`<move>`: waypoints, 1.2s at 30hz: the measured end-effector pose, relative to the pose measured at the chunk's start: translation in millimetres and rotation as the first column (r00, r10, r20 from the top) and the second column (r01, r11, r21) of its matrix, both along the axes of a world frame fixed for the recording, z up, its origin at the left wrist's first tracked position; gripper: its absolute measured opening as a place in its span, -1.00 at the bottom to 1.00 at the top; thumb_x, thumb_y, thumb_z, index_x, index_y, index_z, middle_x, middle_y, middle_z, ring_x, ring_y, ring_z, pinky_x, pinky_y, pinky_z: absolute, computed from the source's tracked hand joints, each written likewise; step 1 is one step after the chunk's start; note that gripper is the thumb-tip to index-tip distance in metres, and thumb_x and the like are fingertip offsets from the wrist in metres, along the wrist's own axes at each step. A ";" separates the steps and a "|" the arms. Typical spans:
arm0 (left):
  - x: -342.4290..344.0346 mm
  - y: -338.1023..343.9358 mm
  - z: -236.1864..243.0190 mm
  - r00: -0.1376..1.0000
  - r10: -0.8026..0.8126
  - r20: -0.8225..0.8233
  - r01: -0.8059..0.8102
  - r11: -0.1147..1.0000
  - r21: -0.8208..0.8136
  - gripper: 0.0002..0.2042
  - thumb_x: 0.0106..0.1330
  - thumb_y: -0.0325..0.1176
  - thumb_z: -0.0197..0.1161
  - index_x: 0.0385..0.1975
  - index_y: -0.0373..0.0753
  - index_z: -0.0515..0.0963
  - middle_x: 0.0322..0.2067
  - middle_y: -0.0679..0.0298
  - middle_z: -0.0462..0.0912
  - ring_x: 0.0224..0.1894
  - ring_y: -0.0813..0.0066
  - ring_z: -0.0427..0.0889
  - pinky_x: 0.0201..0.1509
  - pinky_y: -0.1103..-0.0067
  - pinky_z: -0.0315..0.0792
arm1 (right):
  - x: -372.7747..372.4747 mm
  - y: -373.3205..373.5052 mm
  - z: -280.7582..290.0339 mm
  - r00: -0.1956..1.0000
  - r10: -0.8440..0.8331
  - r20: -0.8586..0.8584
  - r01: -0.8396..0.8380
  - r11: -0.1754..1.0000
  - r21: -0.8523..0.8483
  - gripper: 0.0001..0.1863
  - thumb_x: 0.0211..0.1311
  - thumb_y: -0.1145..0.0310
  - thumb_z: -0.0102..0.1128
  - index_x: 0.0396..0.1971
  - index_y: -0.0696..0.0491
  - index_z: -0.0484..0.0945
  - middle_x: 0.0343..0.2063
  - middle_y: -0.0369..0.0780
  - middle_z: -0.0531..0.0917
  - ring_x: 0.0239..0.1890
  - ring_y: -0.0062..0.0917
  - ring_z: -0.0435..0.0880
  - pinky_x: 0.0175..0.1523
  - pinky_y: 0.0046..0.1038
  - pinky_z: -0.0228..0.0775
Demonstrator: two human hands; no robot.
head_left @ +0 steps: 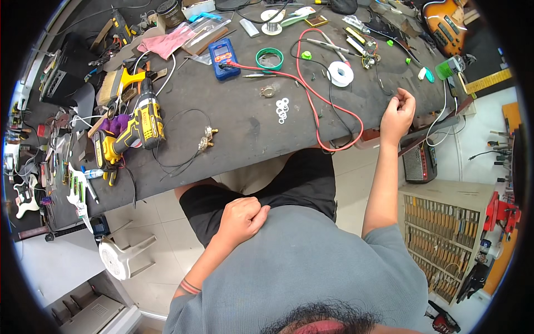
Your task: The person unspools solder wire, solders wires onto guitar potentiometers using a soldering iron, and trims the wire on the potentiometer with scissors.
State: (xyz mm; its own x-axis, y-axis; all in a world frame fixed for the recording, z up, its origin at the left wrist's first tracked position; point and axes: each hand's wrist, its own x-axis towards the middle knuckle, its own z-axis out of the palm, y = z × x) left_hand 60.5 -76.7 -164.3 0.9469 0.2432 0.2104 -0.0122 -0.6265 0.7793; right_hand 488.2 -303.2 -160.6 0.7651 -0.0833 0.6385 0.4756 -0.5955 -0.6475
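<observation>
My left hand (239, 219) rests against my lap and shirt, its fingers curled in, with nothing showing in them. Over the right part of the workbench, close to its front edge, is my right hand (399, 114). Its fingers are bent toward the thumb; whatever they may hold is too small to make out. Just beyond it lies a thin dark wire (381, 83), leading from a small wired electronic assembly (367, 55). To its left are a white spool (340, 74) and a looped red test lead (334, 106) plugged into a blue multimeter (223, 57).
A yellow cordless drill (146, 119) and a brush (114, 86) lie on the left. White washers (282, 110), a potentiometer (268, 91), wired pots (207, 138) and green tape (270, 59) sit mid-bench. A guitar body (443, 25) is far right; a white stool (125, 259) stands below.
</observation>
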 end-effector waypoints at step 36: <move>12.4 164.4 122.7 0.811 0.324 0.487 -0.562 0.663 0.495 -0.78 0.49 -0.59 0.45 -0.35 -0.32 0.51 -0.48 0.18 0.53 -0.48 0.21 0.47 -0.36 0.33 0.31 | 10.5 -8.6 14.5 0.888 0.343 -0.306 -0.218 0.900 0.377 -0.86 0.65 0.44 0.26 0.00 0.18 0.71 -0.33 -0.37 0.72 -0.29 -0.72 0.62 -0.11 -0.54 0.53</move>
State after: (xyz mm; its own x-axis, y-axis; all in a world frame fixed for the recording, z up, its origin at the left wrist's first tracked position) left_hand 72.9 87.6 -41.6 0.5974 0.3263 0.7326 0.2162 -0.9452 0.2447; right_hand 498.7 -311.9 -146.1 0.9561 0.0167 0.2925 0.2898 -0.1996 -0.9360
